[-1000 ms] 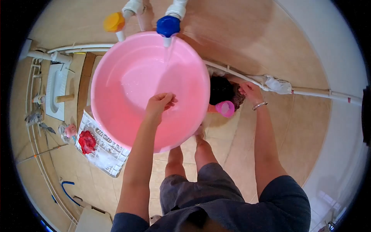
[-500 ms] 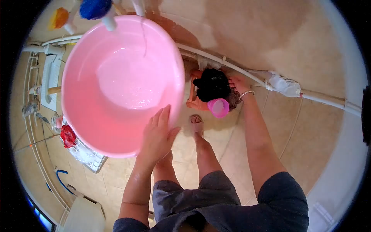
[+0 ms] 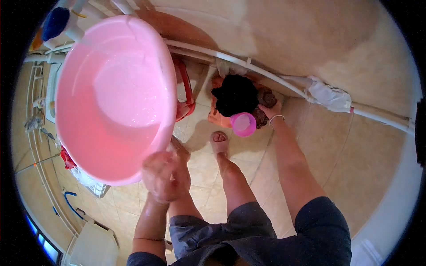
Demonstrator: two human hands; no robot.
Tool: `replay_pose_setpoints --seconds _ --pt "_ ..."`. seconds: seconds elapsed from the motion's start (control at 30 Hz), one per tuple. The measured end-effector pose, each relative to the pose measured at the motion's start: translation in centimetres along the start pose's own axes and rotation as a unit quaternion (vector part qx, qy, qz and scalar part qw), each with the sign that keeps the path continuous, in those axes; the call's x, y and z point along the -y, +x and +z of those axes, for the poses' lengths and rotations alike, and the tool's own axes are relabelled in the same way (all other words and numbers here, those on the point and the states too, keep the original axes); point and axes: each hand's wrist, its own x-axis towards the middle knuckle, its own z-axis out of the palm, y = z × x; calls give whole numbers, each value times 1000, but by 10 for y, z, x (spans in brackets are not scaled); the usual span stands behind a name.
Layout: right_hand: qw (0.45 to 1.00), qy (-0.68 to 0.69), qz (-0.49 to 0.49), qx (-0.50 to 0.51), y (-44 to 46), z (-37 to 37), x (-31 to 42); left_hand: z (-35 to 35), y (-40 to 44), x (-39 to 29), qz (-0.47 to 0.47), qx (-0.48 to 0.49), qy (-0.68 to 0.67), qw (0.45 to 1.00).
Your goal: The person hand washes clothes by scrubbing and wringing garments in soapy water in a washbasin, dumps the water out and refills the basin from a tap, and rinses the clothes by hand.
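Observation:
A large pink basin [image 3: 117, 71] with wet, shiny inner walls stands at the left, over a red stool [image 3: 186, 88]. My left hand [image 3: 166, 177], smeared by motion, is at the basin's near right rim; its fingers cannot be made out. To the right, a bundle of black cloth [image 3: 235, 95] lies on an orange stool [image 3: 217, 117]. Beside it is a dark brown textured cloth [image 3: 267, 96], and my right hand [image 3: 271, 110], a bracelet at its wrist, has its fingers closed on it. A pink cup [image 3: 243, 124] sits against the near side of the cloths.
White pipes [image 3: 208, 51] run along the tiled wall, with a plastic-wrapped joint [image 3: 328, 95] at the right. Taps with a blue cover [image 3: 55, 24] jut out at top left. A white rack [image 3: 91, 184] and a red cloth [image 3: 67, 158] lie behind the basin.
The basin appears farther left in view, uncovering the red stool. My left hand has drawn back from inside the rim toward me. My right hand has closed on the brown cloth.

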Motion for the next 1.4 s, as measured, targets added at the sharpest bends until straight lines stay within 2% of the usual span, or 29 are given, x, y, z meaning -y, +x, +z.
replay_pose_setpoints --seconds 0.07,0.1,0.13,0.17,0.2,0.23,0.27,0.3,0.37,0.4,0.47,0.5,0.57,0.6,0.63,0.67,0.7,0.77,0.87,0.97,1.03,1.1,1.13,1.2,1.23,1.3,1.33,1.4 --pt "998 -14 66 -11 -6 -7 17 30 0 -11 -20 16 -105 994" --pt "998 -11 68 -11 -2 -2 10 52 1 -11 -28 16 -119 992" --pt "992 70 100 -36 0 2 -1 72 -1 -8 -84 75 -152 982" --pt "978 149 130 -62 2 4 -11 94 -5 -2 -100 97 -143 980" --pt "977 150 134 -65 -1 2 -14 119 -11 7 -112 119 -155 974" --pt "959 240 142 -48 -12 -4 -10 142 -17 15 -126 142 -166 968" --pt "932 328 148 -31 -22 -10 -4 164 -22 18 -178 172 -194 949" --pt "932 328 149 -32 -27 -14 4 185 -22 20 -230 200 -221 926" --pt "982 184 39 24 -39 -22 20 217 -14 20 -196 273 -198 921" --pt "982 185 44 21 -49 -30 35 232 -8 18 -194 277 -200 919" --pt "986 127 -46 100 -61 -44 59 262 6 15 -182 319 -166 915" --pt "986 127 -43 96 -54 -43 51 278 10 14 -179 321 -168 915" --pt "987 33 -116 105 -36 -37 36 308 11 14 -220 373 -176 884" --pt "987 32 -113 106 -30 -37 34 315 17 10 -221 376 -178 882" --pt "972 222 0 82 -23 -36 33 321 22 7 -246 428 -145 858" --pt "907 401 113 53 -16 -34 32 325 26 6 -269 479 -109 828" --pt "893 410 184 34 -8 -28 26 332 25 8 -270 482 -107 827" --pt "900 392 189 38 7 -18 8 343 21 13 -255 519 -74 813" --pt "947 253 192 59 36 -2 -15 342 27 7 -279 540 -44 793" --pt "971 130 172 101 59 -1 -27 342 27 7 -247 533 -5 810" --pt "969 150 173 92 59 -11 -28 344 26 9 -252 532 0 808" --pt "921 303 244 15 46 -25 -18 351 19 14 -258 533 6 806" --pt "921 302 244 15 50 -21 -35 355 15 17 -254 536 23 805" --pt "857 474 114 -169 63 -18 -82 361 12 18 -246 539 37 805" --pt "857 473 114 -171 54 -34 -72 354 17 13 -259 546 35 796" --pt "741 653 96 -126 34 -75 -55 349 20 9 -270 554 30 787" --pt "741 652 95 -130 29 -86 -54 349 22 9 -291 564 16 773" --pt "768 600 98 -202 22 -109 -53 350 24 4 -307 572 -4 761"
